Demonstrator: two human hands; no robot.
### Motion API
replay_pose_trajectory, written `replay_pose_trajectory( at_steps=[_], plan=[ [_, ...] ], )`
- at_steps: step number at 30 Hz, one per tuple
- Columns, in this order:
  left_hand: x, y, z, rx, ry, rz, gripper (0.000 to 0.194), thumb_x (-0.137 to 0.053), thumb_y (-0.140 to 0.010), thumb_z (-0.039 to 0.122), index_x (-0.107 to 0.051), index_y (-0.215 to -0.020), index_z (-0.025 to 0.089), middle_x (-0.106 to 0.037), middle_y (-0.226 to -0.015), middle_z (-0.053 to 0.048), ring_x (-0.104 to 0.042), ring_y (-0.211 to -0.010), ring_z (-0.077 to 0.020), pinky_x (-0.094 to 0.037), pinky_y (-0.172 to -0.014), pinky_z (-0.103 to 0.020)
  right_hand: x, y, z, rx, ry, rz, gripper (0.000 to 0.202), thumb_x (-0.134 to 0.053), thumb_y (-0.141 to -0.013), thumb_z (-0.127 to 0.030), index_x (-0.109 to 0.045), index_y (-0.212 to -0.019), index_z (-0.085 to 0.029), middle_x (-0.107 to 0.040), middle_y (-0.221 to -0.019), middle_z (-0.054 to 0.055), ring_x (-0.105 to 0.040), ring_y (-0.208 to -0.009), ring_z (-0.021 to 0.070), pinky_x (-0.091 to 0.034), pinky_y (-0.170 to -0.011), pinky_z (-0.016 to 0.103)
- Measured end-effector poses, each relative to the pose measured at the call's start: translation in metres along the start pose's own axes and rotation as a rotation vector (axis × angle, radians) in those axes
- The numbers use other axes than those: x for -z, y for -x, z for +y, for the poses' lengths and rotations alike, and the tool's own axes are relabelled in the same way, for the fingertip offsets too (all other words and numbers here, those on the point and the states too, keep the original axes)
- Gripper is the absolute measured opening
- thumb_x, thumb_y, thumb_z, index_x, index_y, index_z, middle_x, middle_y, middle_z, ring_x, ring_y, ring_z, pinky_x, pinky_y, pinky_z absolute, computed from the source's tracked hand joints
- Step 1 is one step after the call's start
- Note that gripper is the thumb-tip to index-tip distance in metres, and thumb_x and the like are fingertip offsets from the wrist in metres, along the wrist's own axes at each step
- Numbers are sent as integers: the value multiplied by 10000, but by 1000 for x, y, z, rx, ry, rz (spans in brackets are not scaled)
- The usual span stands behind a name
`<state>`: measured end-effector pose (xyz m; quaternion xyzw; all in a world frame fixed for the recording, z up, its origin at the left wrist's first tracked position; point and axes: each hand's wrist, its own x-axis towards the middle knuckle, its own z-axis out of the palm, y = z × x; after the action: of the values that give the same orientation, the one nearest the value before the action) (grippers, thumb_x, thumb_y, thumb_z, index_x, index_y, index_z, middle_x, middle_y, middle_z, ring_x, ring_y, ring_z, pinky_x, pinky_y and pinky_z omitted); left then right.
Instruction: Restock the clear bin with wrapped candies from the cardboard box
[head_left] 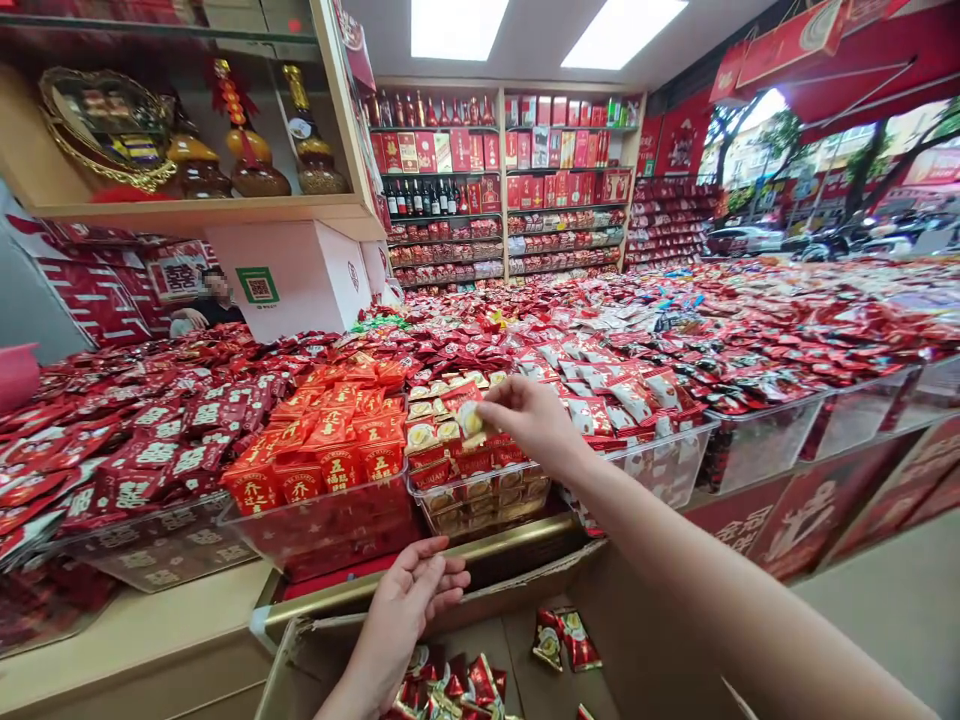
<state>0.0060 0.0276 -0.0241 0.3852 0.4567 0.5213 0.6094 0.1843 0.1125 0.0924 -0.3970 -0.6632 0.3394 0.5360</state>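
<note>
My right hand [529,415] pinches a red and gold candy packet [471,418] over a clear plastic bin [487,505] of similar durian packets. My left hand [420,590] is lower, over the near edge of a cardboard box [645,620], with its fingers apart and nothing seen in them. Inside the box lie several loose red and gold packets [480,682], and a small group [566,640] lies apart to the right.
Bins of red packets [322,460] stand to the left and white and red ones [637,400] to the right. A wooden display cabinet [225,210] hangs at upper left. Stocked shelves [502,190] line the back. A person [214,300] is at far left.
</note>
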Motion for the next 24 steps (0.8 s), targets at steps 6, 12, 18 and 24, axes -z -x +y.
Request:
replay_pose_trajectory(
  at_steps=[6,12,18,24],
  plan=[
    [6,-2,-4,-25,-30,-46,223,-646,-693,266,-558,-863,152,-695,-758,-41,-646,-699,-146,-512,-634,-237,-19,-61,16,-120,457,-34,96,-617,-606,-216,-568,-576,-140,-597,-571,29,-538,-565,128,-380,-516,218],
    [6,-1,-5,-45,-52,-46,261,-678,-650,301,-582,-837,145,-698,-761,-60,-649,-693,-163,-514,-623,-250,-27,-55,15,-126,597,-116,95,-612,-600,-214,-606,-556,-129,-606,-565,51,-529,-553,142,-345,-491,222],
    [1,4,-2,-57,-75,-33,243,-665,-661,298,-586,-840,153,-697,-771,-58,-649,-705,-162,-512,-645,-254,-27,-54,11,-82,678,-178,160,-587,-640,-276,-619,-570,-136,-596,-532,47,-517,-530,129,-336,-490,217],
    [3,2,-4,-64,-99,-39,248,-674,-650,311,-595,-825,154,-699,-764,-61,-651,-698,-168,-516,-632,-256,-30,-54,9,-18,710,-189,149,-599,-627,-278,-608,-558,-146,-594,-538,63,-527,-541,158,-350,-505,245]
  ],
)
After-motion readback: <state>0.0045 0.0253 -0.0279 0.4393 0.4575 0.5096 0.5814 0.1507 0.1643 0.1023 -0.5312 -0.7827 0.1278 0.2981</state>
